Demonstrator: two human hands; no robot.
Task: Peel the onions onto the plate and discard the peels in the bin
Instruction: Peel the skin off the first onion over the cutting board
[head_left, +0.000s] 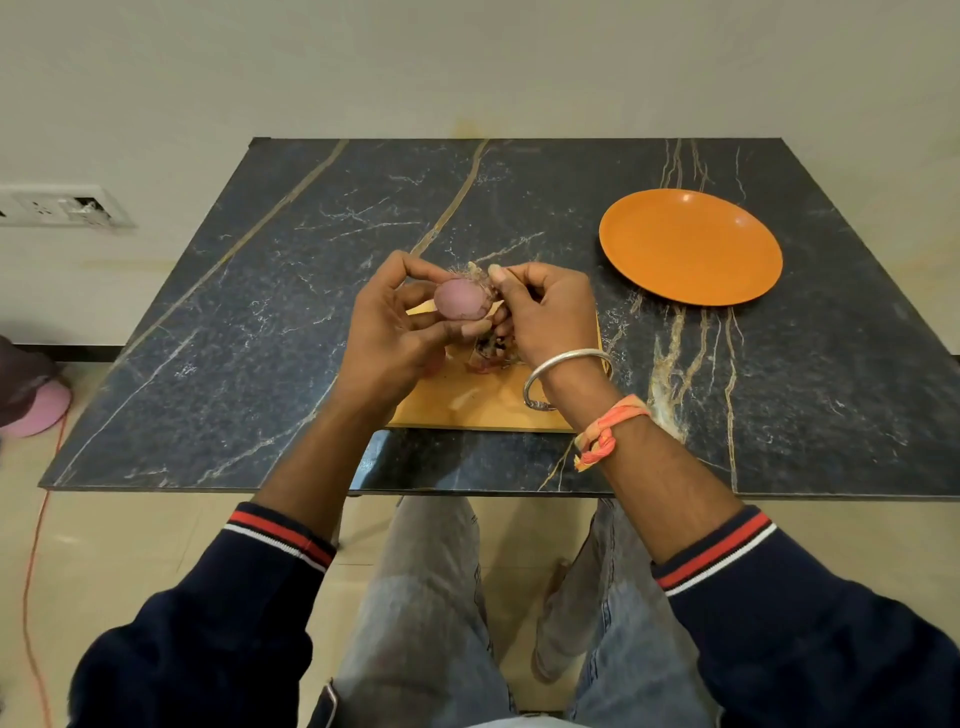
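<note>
Pinching papery skin (493, 307) off a smooth, rounded onion (461, 299)

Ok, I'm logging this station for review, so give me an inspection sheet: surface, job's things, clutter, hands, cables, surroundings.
Surface: dark marble table, wooden board near its front edge.
Job's things: onion part peeled, held over the board; orange plate at right, no onion on it; bin not seen.
Clutter: peels on the board.
Hands: left hand grips the onion; right hand pinches its skin.
Cables: orange cable on the floor, left.
Surroundings: wall socket, left.
</note>
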